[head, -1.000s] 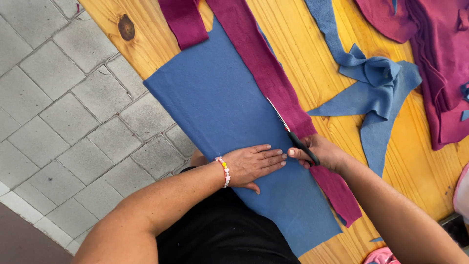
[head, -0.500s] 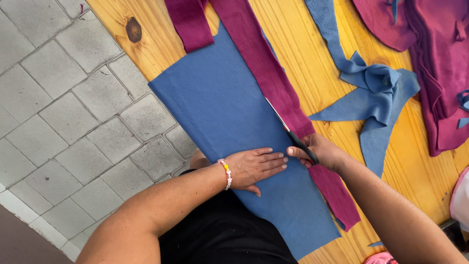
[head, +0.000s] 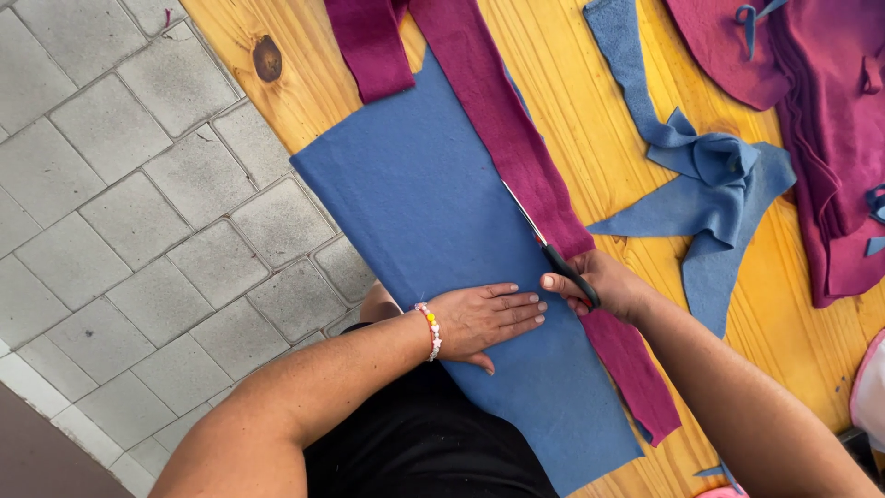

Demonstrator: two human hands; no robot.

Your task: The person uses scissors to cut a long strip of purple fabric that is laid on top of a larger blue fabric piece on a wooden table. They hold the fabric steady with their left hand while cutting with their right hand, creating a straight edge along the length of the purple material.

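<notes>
Scissors (head: 551,247), gripped in the right hand (head: 604,286), should track the maroon strip (head: 516,157) edge while the flat, open left hand (head: 484,318) pins blue felt (head: 415,203) taut.

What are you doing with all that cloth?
A person is cutting fabric on a wooden table. The left hand lies flat on a big blue piece of cloth that hangs partly over the table's edge. The right hand holds scissors whose blades run along the edge where the blue cloth meets a long magenta strip. Blue scraps and a pile of magenta cloth lie farther off on the table.
</notes>
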